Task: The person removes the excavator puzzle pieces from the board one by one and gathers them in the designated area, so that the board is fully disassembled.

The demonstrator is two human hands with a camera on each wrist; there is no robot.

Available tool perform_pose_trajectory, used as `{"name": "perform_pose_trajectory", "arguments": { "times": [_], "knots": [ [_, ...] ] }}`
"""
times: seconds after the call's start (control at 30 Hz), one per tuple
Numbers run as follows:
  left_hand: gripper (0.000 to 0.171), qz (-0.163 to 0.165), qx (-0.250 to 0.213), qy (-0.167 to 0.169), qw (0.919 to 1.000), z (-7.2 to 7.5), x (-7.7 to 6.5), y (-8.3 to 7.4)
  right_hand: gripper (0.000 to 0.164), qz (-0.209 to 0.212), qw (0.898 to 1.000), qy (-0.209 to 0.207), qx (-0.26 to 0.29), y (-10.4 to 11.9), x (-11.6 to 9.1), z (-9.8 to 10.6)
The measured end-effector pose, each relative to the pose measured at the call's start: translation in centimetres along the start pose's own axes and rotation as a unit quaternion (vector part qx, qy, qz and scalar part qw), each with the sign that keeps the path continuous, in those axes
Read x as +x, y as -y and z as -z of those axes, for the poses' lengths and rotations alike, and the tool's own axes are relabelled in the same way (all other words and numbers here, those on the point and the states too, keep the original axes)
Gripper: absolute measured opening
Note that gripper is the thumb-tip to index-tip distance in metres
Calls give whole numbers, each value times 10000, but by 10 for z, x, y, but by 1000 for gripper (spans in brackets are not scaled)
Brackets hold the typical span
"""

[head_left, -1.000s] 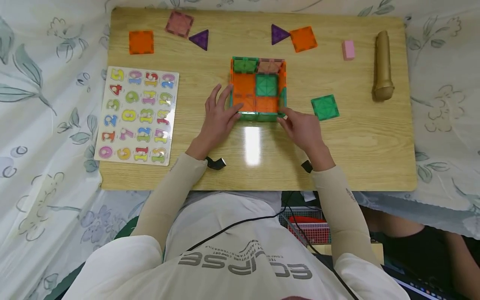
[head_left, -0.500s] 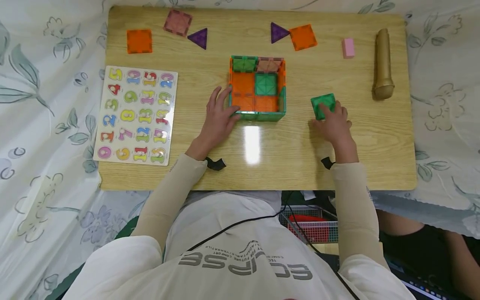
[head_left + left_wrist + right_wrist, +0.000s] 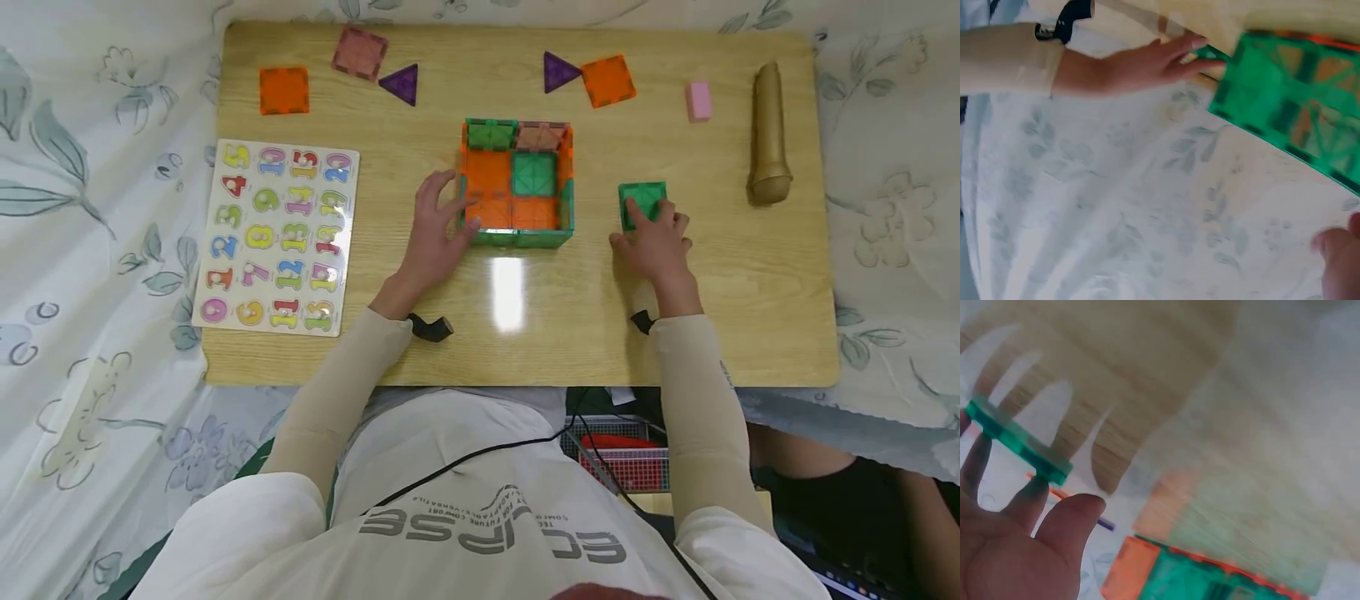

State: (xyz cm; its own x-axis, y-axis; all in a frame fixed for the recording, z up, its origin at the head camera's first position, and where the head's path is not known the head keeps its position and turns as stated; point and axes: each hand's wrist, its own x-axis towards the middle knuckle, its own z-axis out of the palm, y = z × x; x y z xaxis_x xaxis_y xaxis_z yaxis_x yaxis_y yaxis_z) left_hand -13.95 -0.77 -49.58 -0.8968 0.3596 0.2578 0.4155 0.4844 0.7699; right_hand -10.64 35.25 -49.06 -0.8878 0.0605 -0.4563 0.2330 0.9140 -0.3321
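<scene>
Green tile on the right half of the bench, roughly midway between the far and near edges, well apart from the box of tiles. At its near part, fingertips of the right hand, with fingers loosely extended and the thumb off to the side; apart rather than clamped, with only a touch on the tile. Around the bench's middle, the box, with walls of green, orange and pink and an orange and green floor. Just beside its left wall and near-left corner, the left hand, with fingers and thumb apart; cannot tell contact from a narrow gap there. By the left edge, a number board. Toward the far-left corner, an orange square, then a pink square and a purple triangle. Farther right along the far edge, another purple triangle against another orange square. Toward the far-right corner, a pink block and a brown rod, lengthwise along the right edge.
</scene>
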Motion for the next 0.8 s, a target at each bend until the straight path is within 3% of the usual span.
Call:
{"name": "perform_pose_trajectory", "arguments": {
  "times": [0.13, 0.2, 0.27, 0.4, 0.5, 0.6, 0.8],
  "knots": [
    [38, 1266, 0, -54, 9919, 14, 21, 24, 63, -71, 10000, -54, -45, 0, 16, 8],
    [43, 1897, 320, 160, 9812, 22, 36, 39, 60, -69, 9999, -93, -22, 2, 26, 13],
    [48, 2291, 615, 417, 9706, 29, 51, 52, 57, -60, 9999, -100, 10, 4, 35, 18],
    [54, 2577, 1225, 997, 9532, 44, 89, 71, 54, -110, 9995, -150, 257, 8, 49, 29],
    [56, 2743, 1643, 1190, 9400, 57, 120, 83, 53, -194, 9985, -290, 410, 10, 59, 34],
    [53, 2859, 2012, 1166, 9296, 73, 146, 97, 52, -316, 9974, -428, 483, 11, 67, 35],
    [51, 2946, 2294, 539, 9261, 108, 177, 132, 50, -498, 9941, -653, 715, 20, 80, 35]
  ]
}}
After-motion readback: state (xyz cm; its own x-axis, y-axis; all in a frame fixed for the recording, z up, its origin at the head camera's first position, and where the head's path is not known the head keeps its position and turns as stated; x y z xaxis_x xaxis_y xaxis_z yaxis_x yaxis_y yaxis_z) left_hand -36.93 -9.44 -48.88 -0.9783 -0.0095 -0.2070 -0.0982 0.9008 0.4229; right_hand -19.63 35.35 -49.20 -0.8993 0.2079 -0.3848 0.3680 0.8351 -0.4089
